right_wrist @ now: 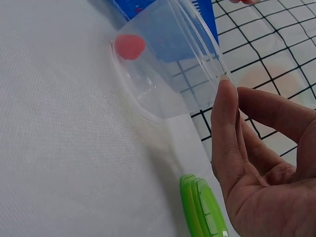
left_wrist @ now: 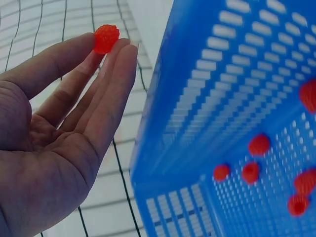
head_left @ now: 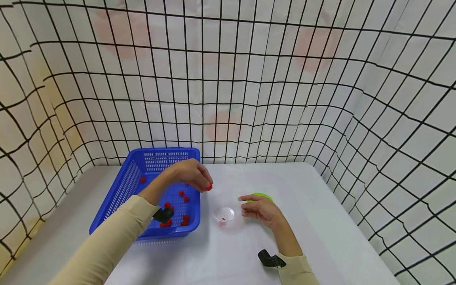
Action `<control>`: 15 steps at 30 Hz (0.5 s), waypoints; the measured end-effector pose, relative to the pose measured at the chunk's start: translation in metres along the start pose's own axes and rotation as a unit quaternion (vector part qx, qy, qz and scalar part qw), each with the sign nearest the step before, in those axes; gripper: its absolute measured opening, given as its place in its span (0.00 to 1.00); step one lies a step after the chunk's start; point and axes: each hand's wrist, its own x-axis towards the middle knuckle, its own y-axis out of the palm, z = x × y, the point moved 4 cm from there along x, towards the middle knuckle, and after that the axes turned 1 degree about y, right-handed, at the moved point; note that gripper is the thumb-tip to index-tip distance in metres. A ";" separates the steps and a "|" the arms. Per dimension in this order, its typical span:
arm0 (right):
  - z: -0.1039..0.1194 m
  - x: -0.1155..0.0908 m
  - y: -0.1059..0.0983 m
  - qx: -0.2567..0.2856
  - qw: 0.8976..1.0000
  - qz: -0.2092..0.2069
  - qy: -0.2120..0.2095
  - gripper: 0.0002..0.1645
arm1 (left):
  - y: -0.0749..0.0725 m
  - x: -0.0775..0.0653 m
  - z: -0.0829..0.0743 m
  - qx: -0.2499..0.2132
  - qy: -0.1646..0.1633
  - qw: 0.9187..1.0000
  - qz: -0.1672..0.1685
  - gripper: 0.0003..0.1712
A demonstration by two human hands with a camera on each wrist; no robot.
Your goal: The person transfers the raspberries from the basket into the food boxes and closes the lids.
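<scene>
A red raspberry (left_wrist: 106, 39) is pinched between the thumb and fingertips of my left hand (head_left: 192, 174), just beyond the right rim of a blue plastic basket (head_left: 197, 190). Several more raspberries (head_left: 186, 199) lie scattered inside the basket. To the right stands a clear plastic tub (right_wrist: 163, 94), with one raspberry (right_wrist: 130, 47) seen low in it. My right hand (head_left: 263, 209) holds the tub's rim between thumb and fingers, seen close up in the right wrist view. Beyond that hand lies a green lid (head_left: 263, 195), partly hidden by it in the head view.
Black netting (head_left: 221, 91) surrounds the white table (head_left: 303, 237) at the back and both sides, with pale sheeting behind it. The basket takes up the table's left part. A dark device (head_left: 270, 259) sits at the right wrist.
</scene>
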 end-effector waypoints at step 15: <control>0.000 0.000 -0.002 -0.006 1.000 -0.012 0.009 0.27 | 0.041 0.028 -0.004 0.040 -0.019 0.999 0.007 0.05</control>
